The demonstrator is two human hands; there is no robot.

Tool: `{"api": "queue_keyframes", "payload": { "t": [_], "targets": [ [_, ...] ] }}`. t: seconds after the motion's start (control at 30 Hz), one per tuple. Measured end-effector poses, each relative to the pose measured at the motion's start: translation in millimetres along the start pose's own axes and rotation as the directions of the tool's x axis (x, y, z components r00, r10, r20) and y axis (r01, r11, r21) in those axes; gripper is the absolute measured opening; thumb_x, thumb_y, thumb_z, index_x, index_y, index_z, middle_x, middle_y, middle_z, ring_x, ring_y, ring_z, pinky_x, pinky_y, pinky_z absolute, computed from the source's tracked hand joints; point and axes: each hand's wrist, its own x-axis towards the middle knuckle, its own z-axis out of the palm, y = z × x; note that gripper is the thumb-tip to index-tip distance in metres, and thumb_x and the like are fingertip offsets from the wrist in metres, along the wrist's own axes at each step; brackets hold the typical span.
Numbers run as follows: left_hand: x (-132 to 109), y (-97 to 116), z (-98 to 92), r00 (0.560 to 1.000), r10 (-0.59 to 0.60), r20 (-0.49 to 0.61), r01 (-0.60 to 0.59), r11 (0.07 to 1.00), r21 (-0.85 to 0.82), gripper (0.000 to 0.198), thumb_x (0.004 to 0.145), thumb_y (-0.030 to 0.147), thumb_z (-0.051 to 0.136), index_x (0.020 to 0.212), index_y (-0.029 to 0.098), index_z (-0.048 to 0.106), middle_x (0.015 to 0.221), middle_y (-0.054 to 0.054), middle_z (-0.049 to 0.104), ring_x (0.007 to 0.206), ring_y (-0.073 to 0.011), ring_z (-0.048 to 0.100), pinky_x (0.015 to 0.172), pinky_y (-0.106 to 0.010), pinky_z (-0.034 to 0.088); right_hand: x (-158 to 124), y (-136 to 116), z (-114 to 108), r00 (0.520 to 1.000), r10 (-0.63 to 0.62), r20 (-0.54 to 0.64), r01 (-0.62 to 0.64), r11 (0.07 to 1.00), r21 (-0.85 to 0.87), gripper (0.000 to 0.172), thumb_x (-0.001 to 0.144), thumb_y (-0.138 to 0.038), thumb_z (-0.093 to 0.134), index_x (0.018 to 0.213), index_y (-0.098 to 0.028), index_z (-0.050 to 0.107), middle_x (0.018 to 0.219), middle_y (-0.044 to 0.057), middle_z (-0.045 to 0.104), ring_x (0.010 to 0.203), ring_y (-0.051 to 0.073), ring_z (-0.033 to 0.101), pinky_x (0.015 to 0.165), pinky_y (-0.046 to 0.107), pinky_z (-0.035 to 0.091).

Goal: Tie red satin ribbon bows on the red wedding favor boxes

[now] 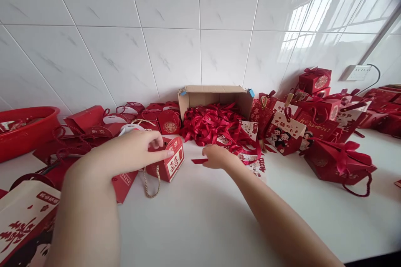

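My left hand (150,150) grips the top of a small red gift box (170,162) with a white front label and gold lettering. A loop of beige cord (152,183) hangs from the box onto the table. To the right, my right hand (216,157) is closed in a pinch on a dark red ribbon (199,161), whose short end sticks out to the left. Behind that hand, a heap of red ribbons (209,123) spills from an open cardboard box (216,89) lying against the wall. Ribbon strands and printed white cards (254,162) lie just right of the right hand.
Red gift boxes with cord handles crowd the left, beside a red plastic basin (46,113). More gift boxes (285,133) are piled on the right, with a ribbon-tied box (340,160) in front. A tiled wall (169,58) bounds the white table (200,225) at the back.
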Motion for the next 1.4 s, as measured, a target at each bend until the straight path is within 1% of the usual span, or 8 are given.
{"api": "queue_keyframes", "payload": {
  "t": [0.1,0.2,0.63,0.73,0.87,1.0,1.23,1.4],
  "targets": [
    [15.8,5.4,5.7,0.991,-0.046,0.126,0.038,0.997,0.067,0.039,0.073,0.061,0.055,0.081,0.024,0.062,0.077,-0.003,0.067,0.068,-0.0239,0.061,0.052,-0.028,0.038,11.2,-0.9,18.8,0.999,0.031,-0.007,-0.032,0.999,-0.014,0.031,0.091,-0.032,0.056,0.118,-0.016,0.055,0.12,0.009,0.057,0.102,0.021,0.059,0.086,0.042,0.051],
    [27.4,3.2,12.2,0.981,0.063,0.185,-0.061,0.998,-0.017,0.023,0.074,0.041,0.055,0.091,0.027,0.061,0.087,-0.001,0.066,0.07,-0.021,0.061,0.05,-0.026,0.037,11.8,5.9,19.9,0.999,0.041,-0.011,-0.041,0.999,0.012,0.03,0.092,-0.032,0.055,0.116,-0.016,0.056,0.117,0.009,0.058,0.099,0.02,0.06,0.084,0.04,0.052],
    [14.6,33.2,14.5,0.911,0.328,0.25,-0.324,0.944,-0.059,0.018,0.077,0.02,0.047,0.081,0.025,0.063,0.089,0.002,0.065,0.069,-0.0159,0.058,0.054,-0.023,0.037,-35.9,25.0,-42.8,0.906,-0.026,-0.422,0.155,0.949,0.274,0.007,0.086,-0.021,0.054,0.086,-0.02,0.061,0.086,0.002,0.069,0.075,0.013,0.061,0.064,0.022,0.045],
    [17.7,25.8,16.2,0.927,0.325,0.188,-0.321,0.946,-0.052,0.016,0.075,0.021,0.049,0.078,0.026,0.064,0.091,0.003,0.066,0.076,-0.0177,0.061,0.057,-0.023,0.04,-48.0,26.5,-50.5,0.878,-0.031,-0.477,0.194,0.935,0.297,0.008,0.082,-0.016,0.057,0.082,-0.021,0.063,0.083,0.0,0.069,0.074,0.013,0.061,0.065,0.023,0.045],
    [24.3,15.6,14.0,0.996,0.076,-0.052,-0.073,0.996,0.059,0.017,0.078,0.027,0.047,0.083,0.029,0.064,0.086,0.001,0.068,0.057,-0.018,0.059,0.048,-0.027,0.035,-56.2,34.6,-55.4,0.874,0.015,-0.486,0.157,0.937,0.311,0.011,0.08,-0.016,0.057,0.084,-0.023,0.065,0.082,-0.001,0.07,0.073,0.014,0.061,0.063,0.024,0.046],
    [25.4,24.1,13.5,0.969,0.066,-0.237,-0.052,0.996,0.066,0.022,0.083,0.039,0.044,0.091,0.031,0.062,0.096,0.001,0.068,0.065,-0.02,0.062,0.05,-0.027,0.037,-54.7,40.1,-54.7,0.895,0.029,-0.446,0.112,0.952,0.286,0.012,0.079,-0.016,0.058,0.081,-0.023,0.067,0.084,-0.001,0.07,0.073,0.014,0.061,0.063,0.024,0.046],
    [30.9,51.2,31.3,0.981,0.16,0.108,-0.157,0.987,-0.035,0.035,0.075,0.041,0.055,0.107,0.031,0.064,0.099,0.0,0.07,0.073,-0.0205,0.066,0.054,-0.025,0.045,-45.1,44.2,-50.8,0.91,0.027,-0.414,0.097,0.956,0.277,0.013,0.077,-0.015,0.059,0.08,-0.023,0.068,0.083,-0.001,0.071,0.073,0.014,0.062,0.065,0.023,0.046],
    [41.4,40.6,32.1,0.937,0.301,0.179,-0.288,0.953,-0.091,0.036,0.073,0.031,0.058,0.107,0.032,0.069,0.104,0.0,0.07,0.086,-0.0213,0.067,0.067,-0.023,0.049,-46.5,46.9,-52.2,0.93,-0.014,-0.368,0.141,0.937,0.319,0.011,0.077,-0.015,0.061,0.08,-0.022,0.069,0.083,0.001,0.071,0.075,0.015,0.064,0.064,0.022,0.047]
  ]
}}
